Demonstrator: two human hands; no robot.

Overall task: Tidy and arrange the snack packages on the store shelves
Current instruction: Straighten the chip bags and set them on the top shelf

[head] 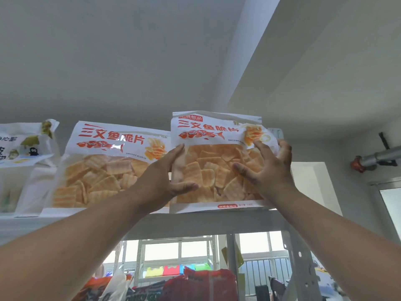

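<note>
**On the top shelf: right-hand chip bag being set in place**

On the top shelf (152, 222), far right end, a bag of orange chips (217, 166) stands upright, its bottom edge at the shelf's front lip. Left hand (171, 177) holds the bag's left edge: fingers straight up along the side, thumb laid across the lower front. Right hand (269, 168) has its fingers spread and curled over the bag's right side, thumb on the front, fingertips wrapping the far edge. So both hands are gripping the one bag.

A second, matching bag (108, 168) stands just beside it on the left, leaning back a little; the held bag overlaps its right edge. Further left, a white bag with green print (28, 148).

Risks, judged from this position:
- base sits at the very front lip; letting go early could tip the bag forward off the shelf
- pushing left would crowd the neighbouring bag and knock it over
- bag is puffy and slick, chips brittle; a hard squeeze may crush them
- right shelf post is close; the bag's corner could catch on it
</note>
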